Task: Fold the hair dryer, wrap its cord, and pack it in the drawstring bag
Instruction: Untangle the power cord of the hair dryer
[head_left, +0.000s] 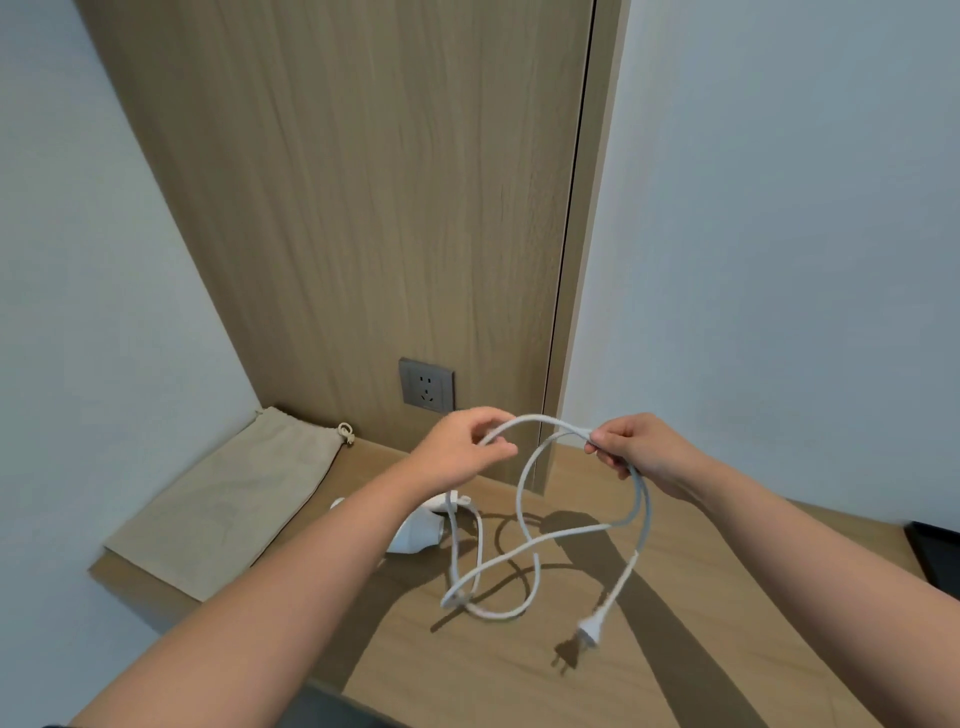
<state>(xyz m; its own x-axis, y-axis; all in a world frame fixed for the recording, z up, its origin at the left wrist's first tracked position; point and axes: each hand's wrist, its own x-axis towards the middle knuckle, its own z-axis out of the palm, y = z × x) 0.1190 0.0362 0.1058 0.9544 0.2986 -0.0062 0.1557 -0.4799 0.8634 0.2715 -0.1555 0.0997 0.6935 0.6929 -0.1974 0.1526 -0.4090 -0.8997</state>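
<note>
You hold the white cord (524, 525) up above the wooden desk (675, 597) with both hands: your left hand (462, 447) pinches one strand between thumb and fingers, your right hand (631, 447) is closed on a doubled bit of cord where two strands meet. An arch of cord runs between the hands, and below it loose loops hang and cross each other in a figure-eight, the lowest loop resting on the desk. That crossing is the main risk: pull the hands apart and it probably cinches into a knot instead of a neat coil. The plug (589, 631) dangles free under your right hand just off the desk, so it can swing, snag a loop or knock the surface when you gather more cord. The hair dryer (415, 535) lies on the desk behind your left forearm, mostly hidden, so I can't tell if it's folded; tugging the cord could drag or roll it. The drawstring bag (223, 499) lies flat at the back left against the wall, well apart from the cord, mouth seemingly closed, so it needs opening first. The wall socket (426, 384) is empty.
</note>
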